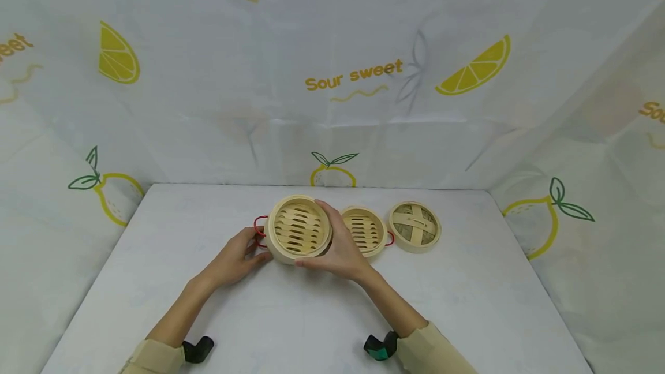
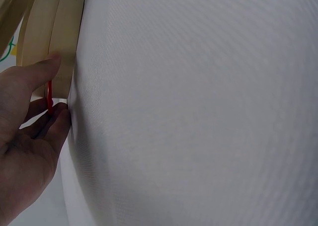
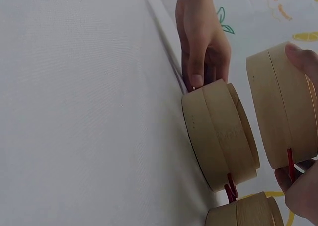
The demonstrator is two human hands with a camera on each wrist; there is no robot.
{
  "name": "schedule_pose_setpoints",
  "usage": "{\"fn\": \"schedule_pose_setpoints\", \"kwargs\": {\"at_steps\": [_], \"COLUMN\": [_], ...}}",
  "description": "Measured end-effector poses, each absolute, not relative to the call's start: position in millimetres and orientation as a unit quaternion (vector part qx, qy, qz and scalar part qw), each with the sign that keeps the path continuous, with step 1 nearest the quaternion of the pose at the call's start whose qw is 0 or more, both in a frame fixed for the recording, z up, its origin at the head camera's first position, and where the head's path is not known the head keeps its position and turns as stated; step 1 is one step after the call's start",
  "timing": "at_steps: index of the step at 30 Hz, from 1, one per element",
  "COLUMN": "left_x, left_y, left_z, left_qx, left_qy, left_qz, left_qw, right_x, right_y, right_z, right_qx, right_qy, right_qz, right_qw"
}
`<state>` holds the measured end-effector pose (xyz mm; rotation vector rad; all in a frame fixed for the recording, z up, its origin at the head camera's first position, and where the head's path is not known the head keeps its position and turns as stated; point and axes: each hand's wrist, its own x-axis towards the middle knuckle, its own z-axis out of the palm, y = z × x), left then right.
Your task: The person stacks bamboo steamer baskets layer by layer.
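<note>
With its thumb and fingers spread around the rim, my right hand [image 1: 340, 247] grips a small round bamboo steamer basket [image 1: 301, 228] with a slatted base. In the right wrist view this basket is raised over a second steamer basket [image 3: 216, 136] that stands on the table. My left hand [image 1: 239, 258] holds that lower basket at its side. The left wrist view shows the thumb along the wall and the other fingers around a red handle [image 2: 49, 94]. From the head camera, the raised basket hides most of the lower one.
A third steamer basket [image 1: 366, 229] with a red handle sits just right of my right hand. Farther right lies a round woven bamboo lid [image 1: 415, 227]. The white table [image 1: 291, 322] ends at a printed cloth backdrop [image 1: 208, 131].
</note>
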<state>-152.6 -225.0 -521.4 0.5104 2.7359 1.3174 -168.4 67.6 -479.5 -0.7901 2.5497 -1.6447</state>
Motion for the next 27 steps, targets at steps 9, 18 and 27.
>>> {"fn": "schedule_pose_setpoints", "kwargs": {"at_steps": [9, 18, 27], "left_x": [-154.0, -153.0, -152.7], "left_y": [-225.9, -226.0, -225.2], "left_z": [-524.6, -524.9, -524.6], "left_qx": [0.174, 0.174, 0.175], "left_qy": [0.89, 0.887, 0.892], "left_qz": [0.421, 0.426, 0.417], "left_qw": [0.02, 0.014, 0.015], "right_x": [-172.3, -175.4, -178.9], "right_y": [65.0, 59.5, 57.4], "right_z": [-477.6, -477.0, -478.5], "right_qx": [-0.252, -0.245, -0.232], "right_qy": [0.808, 0.811, 0.817], "right_qz": [-0.532, -0.532, -0.528], "right_qw": [0.002, 0.004, 0.008]}}
